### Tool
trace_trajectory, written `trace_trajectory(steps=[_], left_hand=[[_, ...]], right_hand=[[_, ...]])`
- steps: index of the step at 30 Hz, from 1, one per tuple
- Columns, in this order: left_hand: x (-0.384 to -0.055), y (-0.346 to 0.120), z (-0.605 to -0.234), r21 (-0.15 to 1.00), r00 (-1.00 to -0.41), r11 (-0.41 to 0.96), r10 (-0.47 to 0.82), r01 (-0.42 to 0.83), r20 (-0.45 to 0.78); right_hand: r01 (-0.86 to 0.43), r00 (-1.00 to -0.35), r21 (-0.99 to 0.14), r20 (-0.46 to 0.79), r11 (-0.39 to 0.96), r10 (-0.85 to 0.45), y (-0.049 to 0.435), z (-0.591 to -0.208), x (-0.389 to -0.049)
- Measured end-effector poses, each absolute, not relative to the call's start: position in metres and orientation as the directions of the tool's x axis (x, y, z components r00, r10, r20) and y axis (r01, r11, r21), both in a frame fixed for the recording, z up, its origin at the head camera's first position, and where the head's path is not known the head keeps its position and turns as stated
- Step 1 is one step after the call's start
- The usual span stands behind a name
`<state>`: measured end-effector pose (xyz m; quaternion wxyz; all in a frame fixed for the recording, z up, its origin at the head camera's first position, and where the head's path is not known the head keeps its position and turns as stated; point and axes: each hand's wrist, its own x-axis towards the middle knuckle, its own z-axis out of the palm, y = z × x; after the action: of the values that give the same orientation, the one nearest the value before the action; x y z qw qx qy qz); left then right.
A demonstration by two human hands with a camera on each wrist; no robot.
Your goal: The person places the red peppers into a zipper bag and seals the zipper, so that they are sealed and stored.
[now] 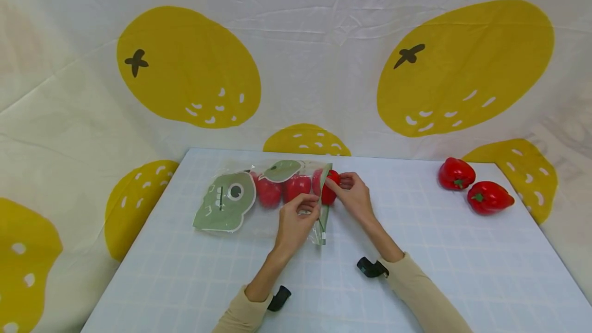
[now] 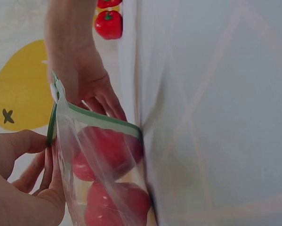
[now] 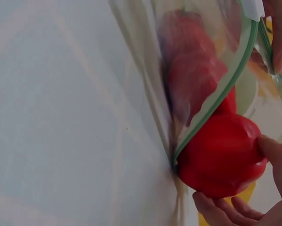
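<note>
A clear zip bag with green cartoon print lies on the table, its green-edged mouth facing right. Several red bell peppers are inside, seen through the plastic. My left hand pinches the bag's rim between thumb and fingers, keeping the mouth apart. At the opening, my right hand grips another red bell pepper, thumb on one side and fingers on the other. That pepper is partly within the mouth. In the right wrist view, a white slider sits at one end of the zip.
Two more red bell peppers, one farther back and one nearer, lie at the table's back right. The table has a pale checked cover. Behind it hangs a white cloth printed with yellow fruit.
</note>
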<state>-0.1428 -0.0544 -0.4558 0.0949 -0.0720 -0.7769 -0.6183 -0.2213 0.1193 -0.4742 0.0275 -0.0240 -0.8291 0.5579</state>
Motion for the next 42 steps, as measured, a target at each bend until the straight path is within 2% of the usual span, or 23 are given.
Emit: trace_trajectory(steps=[17, 31, 42], left_hand=[[-0.1438, -0.0548, -0.4565, 0.928, -0.956, 0.237, 0.006, 0.287, 0.294], [-0.146, -0.0533, -0.4604, 0.926, -0.947, 0.216, -0.019, 0.309, 0.321], [-0.1461, -0.0541, -0.4594, 0.909, -0.937, 0.25, -0.024, 0.333, 0.349]], right_hand=[[-0.095, -0.995, -0.889, 0.097, 0.447, -0.019, 0.1115, -0.4699, -0.2251], [-0.21, -0.974, -0.885, 0.153, 0.416, -0.165, 0.1115, -0.4708, -0.2279], [-0.237, -0.958, -0.883, 0.142, 0.405, -0.25, 0.1134, -0.4685, -0.2314]])
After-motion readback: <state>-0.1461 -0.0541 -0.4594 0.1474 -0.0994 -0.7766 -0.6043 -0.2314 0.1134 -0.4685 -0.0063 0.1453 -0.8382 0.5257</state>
